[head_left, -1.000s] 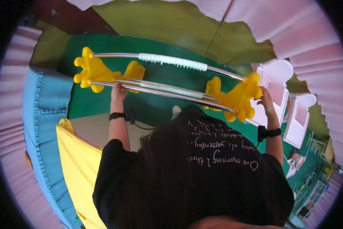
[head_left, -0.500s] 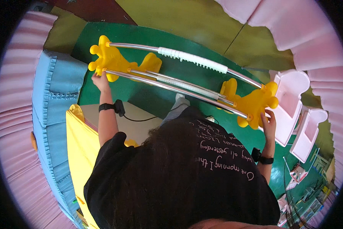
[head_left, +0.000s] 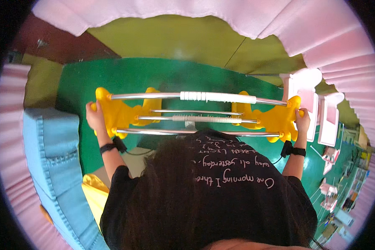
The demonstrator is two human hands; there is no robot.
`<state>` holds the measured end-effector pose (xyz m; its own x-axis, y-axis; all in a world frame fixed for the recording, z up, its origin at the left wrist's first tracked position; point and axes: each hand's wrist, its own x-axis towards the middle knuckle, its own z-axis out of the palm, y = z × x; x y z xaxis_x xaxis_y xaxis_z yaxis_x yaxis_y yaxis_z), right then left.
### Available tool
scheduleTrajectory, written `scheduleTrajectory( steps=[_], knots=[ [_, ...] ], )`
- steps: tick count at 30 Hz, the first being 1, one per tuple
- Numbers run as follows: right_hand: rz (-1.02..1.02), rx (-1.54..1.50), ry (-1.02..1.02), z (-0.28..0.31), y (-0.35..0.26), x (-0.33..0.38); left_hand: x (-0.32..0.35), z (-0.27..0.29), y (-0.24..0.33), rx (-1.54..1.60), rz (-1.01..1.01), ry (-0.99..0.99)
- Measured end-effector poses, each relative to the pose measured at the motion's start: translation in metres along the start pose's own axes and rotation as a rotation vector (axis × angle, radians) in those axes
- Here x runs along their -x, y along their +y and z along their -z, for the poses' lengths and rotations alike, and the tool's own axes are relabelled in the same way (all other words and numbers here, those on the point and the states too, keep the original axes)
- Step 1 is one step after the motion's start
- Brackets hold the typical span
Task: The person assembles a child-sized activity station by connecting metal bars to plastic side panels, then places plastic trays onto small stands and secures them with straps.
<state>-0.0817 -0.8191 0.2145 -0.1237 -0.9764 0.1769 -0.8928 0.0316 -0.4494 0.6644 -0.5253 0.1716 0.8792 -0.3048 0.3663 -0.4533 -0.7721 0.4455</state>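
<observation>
A rack with two yellow animal-shaped plastic ends and several shiny metal bars spans the view in front of me. White ridged sleeves point(head_left: 217, 97) wrap the middle of some bars. My left hand point(head_left: 96, 118) is closed on the outer edge of the left yellow end point(head_left: 120, 112). On the other side, my right hand point(head_left: 302, 120) grips the outer edge of the right yellow end point(head_left: 277, 116). The undersides of both ends are partly hidden by the bars and my body.
Green floor point(head_left: 125, 75) lies under the rack. Pink chairs point(head_left: 306, 98) stand to the right, and a blue cloth-covered piece of furniture point(head_left: 56, 154) to the left. Yellow fabric point(head_left: 95, 193) is near my left elbow. Pink curtains point(head_left: 162, 8) hang around the edges.
The rack has turned from a slant to nearly level in the view, its left end coming lower. My left hand has come down and outward with it; both hands stay on the ends.
</observation>
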Motion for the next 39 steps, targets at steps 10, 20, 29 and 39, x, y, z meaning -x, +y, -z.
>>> scheduleTrajectory(
  steps=[10,20,29,39],
  knots=[
    [-0.423,-0.867,-0.065,0.003,-0.001,0.008,-0.020,-0.001,-0.005,0.461,0.183,-0.210],
    [-0.531,-1.003,0.111,-0.002,0.007,0.022,-0.038,-0.010,-0.010,0.707,0.481,-0.261],
    [-0.500,-0.871,0.177,-0.007,-0.017,0.008,-0.057,0.005,-0.001,0.761,0.573,-0.268],
    [-0.515,-0.819,0.168,0.010,-0.032,0.011,-0.065,0.012,0.003,0.778,0.501,-0.218]
  ],
)
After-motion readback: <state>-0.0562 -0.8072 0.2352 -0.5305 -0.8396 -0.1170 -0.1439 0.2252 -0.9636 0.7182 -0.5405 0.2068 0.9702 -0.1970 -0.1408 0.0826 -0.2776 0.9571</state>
